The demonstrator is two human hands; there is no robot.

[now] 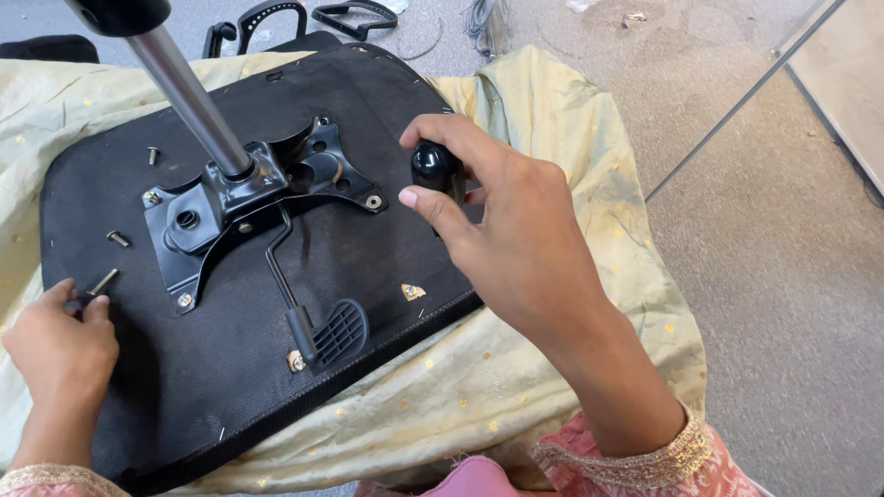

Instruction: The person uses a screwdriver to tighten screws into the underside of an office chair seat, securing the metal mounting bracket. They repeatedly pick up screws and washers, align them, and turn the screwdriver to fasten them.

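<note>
On my lap, over a pale green cloth [516, 387] with a soft sheen and small gold dots, an upturned chair seat [184, 387] lies flat, its underside a wide rounded slab covered in matte black woven fabric with tiny staples along the rim. Beyond it, grey-brown carpet [783, 276] runs to a wall edge, with black plastic chair parts [276, 18] scattered at the top. Near the seat's middle sits a glossy black stamped-steel mechanism plate [230, 207], wing-shaped and pierced with holes, and a smooth silver gas cylinder [184, 92] rises from it toward the upper left. A thin bent black rod runs from the plate to a ribbed plastic lever paddle [336, 333] near the seat's front edge.

My right hand [516, 239] hovers over the seat's right side, fingers curled tight around a shiny black rounded tool handle [435, 167], thumb pressed beside it; what the tool's tip meets I cannot tell. My left hand [60, 345] rests at the seat's left edge, closed loosely, thumb and forefinger pinching a small dark tool with a short steel shank [99, 283] that points toward the plate.

1 silver bolt [118, 238] lies loose on the fabric between my left hand and the plate, and 1 screw [153, 155] stands further up. Both hands sit well apart, the plate between them.
</note>
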